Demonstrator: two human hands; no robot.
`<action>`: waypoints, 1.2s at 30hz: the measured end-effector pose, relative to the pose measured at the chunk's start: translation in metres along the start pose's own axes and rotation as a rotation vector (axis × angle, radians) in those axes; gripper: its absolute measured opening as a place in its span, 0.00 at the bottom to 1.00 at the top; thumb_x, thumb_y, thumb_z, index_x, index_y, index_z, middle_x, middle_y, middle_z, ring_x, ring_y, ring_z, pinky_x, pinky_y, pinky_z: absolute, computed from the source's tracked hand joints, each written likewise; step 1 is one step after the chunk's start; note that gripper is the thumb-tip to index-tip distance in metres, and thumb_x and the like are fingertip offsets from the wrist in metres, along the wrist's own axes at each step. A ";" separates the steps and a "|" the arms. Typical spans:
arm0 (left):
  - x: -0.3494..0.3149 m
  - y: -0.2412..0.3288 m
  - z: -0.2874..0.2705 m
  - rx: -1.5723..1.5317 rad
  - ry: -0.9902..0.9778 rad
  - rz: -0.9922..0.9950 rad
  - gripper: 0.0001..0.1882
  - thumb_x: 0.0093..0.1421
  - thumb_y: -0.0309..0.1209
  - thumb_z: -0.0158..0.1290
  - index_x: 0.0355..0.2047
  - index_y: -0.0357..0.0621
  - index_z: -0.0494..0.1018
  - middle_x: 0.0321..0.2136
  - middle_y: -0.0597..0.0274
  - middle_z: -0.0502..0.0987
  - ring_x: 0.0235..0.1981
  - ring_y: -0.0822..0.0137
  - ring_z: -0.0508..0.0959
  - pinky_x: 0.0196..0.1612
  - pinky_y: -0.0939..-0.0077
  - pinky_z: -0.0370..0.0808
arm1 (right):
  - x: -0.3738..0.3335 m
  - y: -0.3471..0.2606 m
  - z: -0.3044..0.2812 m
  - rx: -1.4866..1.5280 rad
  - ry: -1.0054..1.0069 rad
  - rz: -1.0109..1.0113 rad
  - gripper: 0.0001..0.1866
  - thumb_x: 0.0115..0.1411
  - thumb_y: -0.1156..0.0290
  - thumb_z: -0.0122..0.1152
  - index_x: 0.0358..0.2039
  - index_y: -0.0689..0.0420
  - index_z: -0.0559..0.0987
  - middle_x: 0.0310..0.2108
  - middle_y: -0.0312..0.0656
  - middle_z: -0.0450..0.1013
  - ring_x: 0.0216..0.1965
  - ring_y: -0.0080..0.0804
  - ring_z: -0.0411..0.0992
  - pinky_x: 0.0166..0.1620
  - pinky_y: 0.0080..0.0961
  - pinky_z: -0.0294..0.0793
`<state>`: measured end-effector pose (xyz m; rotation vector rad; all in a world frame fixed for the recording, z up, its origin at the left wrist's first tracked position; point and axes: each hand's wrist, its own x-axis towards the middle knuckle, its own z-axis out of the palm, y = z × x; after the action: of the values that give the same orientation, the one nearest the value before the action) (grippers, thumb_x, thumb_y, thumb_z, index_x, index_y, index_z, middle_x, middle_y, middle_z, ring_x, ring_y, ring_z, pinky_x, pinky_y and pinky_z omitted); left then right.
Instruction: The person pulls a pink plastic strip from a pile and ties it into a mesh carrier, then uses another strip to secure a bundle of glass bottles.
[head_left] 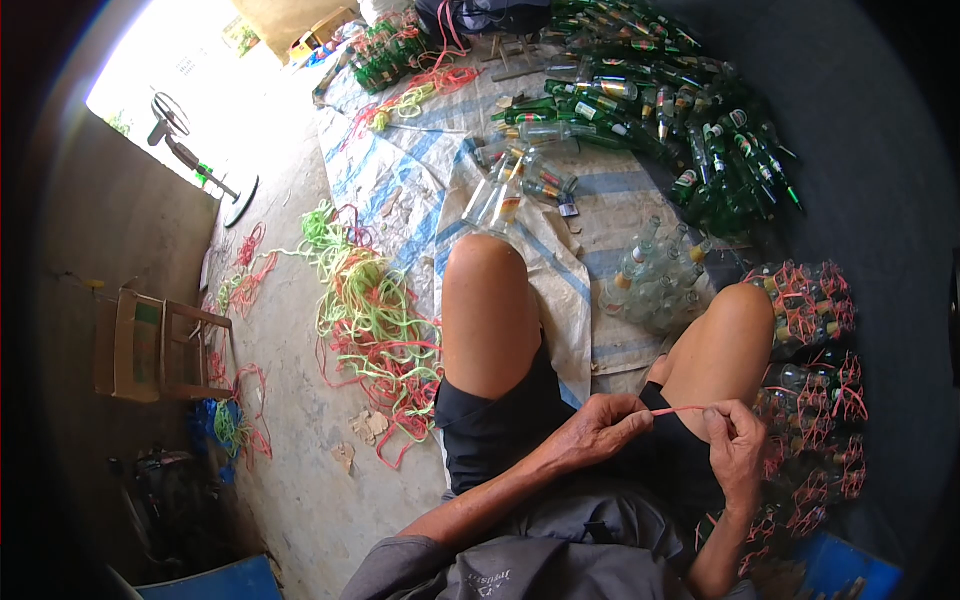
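Between my two hands, above my lap, runs a short stretch of pink plastic strap (677,409). My left hand (604,428) pinches one end of it, fingers closed. The fingers of my right hand (735,445) are closed on the other end. Left of my knees lies a loose heap of green and red-pink strap (365,290). Past my right knee stands a cluster of clear glass bottles (655,280). By my right side are bundles of bottles (805,390) bound with pink strap.
A white-and-blue striped tarp (400,165) covers the floor ahead. Many green bottles (690,110) lie piled at the far right, several clear bottles (500,200) nearer. A standing fan (190,160), a wooden chair (195,350) and a cardboard box (138,345) are on the left.
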<state>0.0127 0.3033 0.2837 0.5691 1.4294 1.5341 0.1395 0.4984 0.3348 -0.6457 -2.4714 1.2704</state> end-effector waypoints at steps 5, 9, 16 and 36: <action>0.000 0.001 -0.001 0.001 -0.004 -0.011 0.19 0.71 0.44 0.51 0.35 0.37 0.76 0.21 0.76 0.67 0.25 0.82 0.63 0.26 0.80 0.60 | 0.000 -0.001 0.001 -0.004 0.000 0.003 0.07 0.64 0.75 0.59 0.32 0.67 0.77 0.24 0.44 0.74 0.25 0.27 0.71 0.31 0.26 0.71; -0.001 0.004 0.000 -0.011 -0.006 -0.026 0.20 0.71 0.44 0.51 0.35 0.37 0.76 0.21 0.76 0.66 0.25 0.82 0.63 0.26 0.80 0.60 | 0.000 -0.001 0.000 0.010 0.005 0.006 0.07 0.64 0.75 0.60 0.32 0.67 0.77 0.23 0.43 0.73 0.25 0.26 0.71 0.31 0.25 0.71; -0.002 0.005 -0.001 0.006 -0.002 -0.011 0.20 0.71 0.45 0.51 0.35 0.38 0.76 0.21 0.76 0.66 0.25 0.82 0.62 0.26 0.81 0.60 | 0.000 -0.001 0.001 0.006 0.007 -0.005 0.07 0.63 0.75 0.60 0.31 0.67 0.77 0.23 0.43 0.73 0.25 0.26 0.71 0.30 0.25 0.71; -0.001 -0.003 -0.003 -0.036 0.018 -0.021 0.18 0.71 0.42 0.51 0.36 0.37 0.76 0.23 0.75 0.69 0.26 0.82 0.64 0.28 0.83 0.62 | -0.001 0.002 0.002 0.018 0.010 -0.029 0.07 0.63 0.75 0.60 0.31 0.67 0.77 0.24 0.44 0.74 0.25 0.29 0.73 0.30 0.26 0.72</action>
<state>0.0116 0.3000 0.2805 0.5180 1.4144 1.5487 0.1397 0.4971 0.3318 -0.6082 -2.4496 1.2741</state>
